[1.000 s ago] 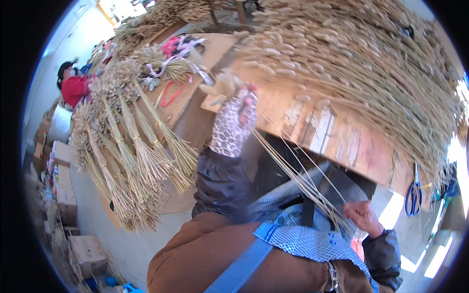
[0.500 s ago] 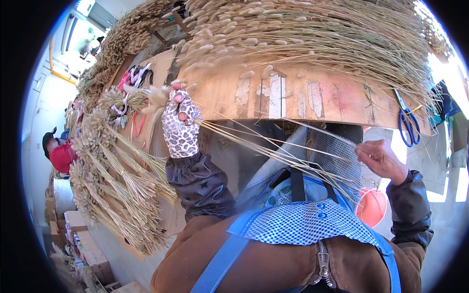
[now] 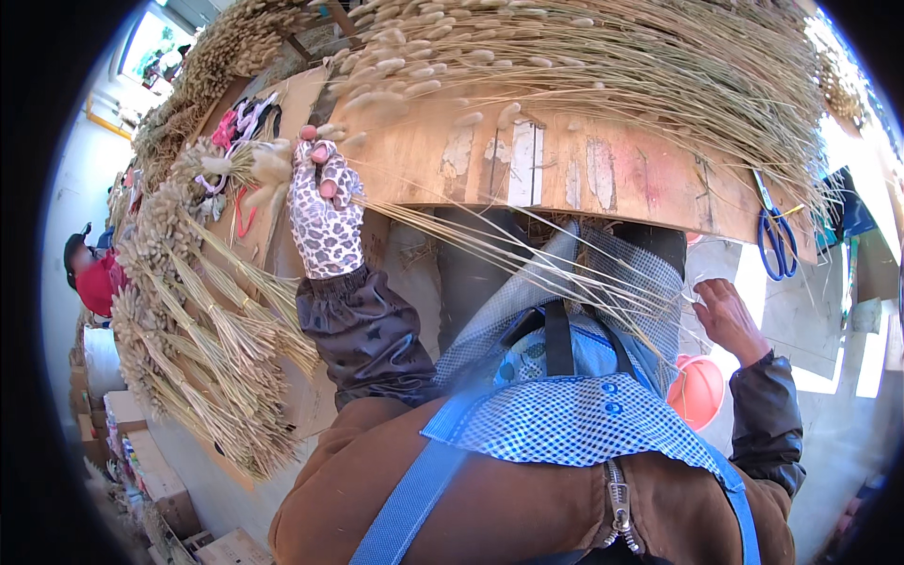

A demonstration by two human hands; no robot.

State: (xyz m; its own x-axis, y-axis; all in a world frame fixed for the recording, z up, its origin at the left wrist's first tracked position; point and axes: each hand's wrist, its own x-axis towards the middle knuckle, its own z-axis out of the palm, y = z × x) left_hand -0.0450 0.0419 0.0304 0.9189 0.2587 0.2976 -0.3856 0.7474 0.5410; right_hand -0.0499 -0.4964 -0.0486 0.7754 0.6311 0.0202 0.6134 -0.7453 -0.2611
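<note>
My left hand (image 3: 325,202), in a leopard-print glove with bare fingertips, is closed around a few dried bunny tail grass stems (image 3: 490,240). Their fluffy heads (image 3: 273,169) stick out to the left of the fingers. The thin stalks run right and down across my lap, spreading apart toward their ends. My right hand (image 3: 730,320) is bare and hangs beyond those stalk ends, apart from them. Its fingers are stretched out, and I see nothing held in them.
A big heap of loose bunny tail grass (image 3: 603,75) covers the back of the wooden table (image 3: 433,160). Blue-handled scissors (image 3: 776,240) lie at its right edge. Tied bunches (image 3: 217,348) are piled left. A pink bucket (image 3: 697,391) stands below; a person in red (image 3: 94,282) is far left.
My right hand has gone from curled fingers near the stalk ends to stretched fingers, slightly lower. The left hand still holds the stems. The whole view has shifted a little.
</note>
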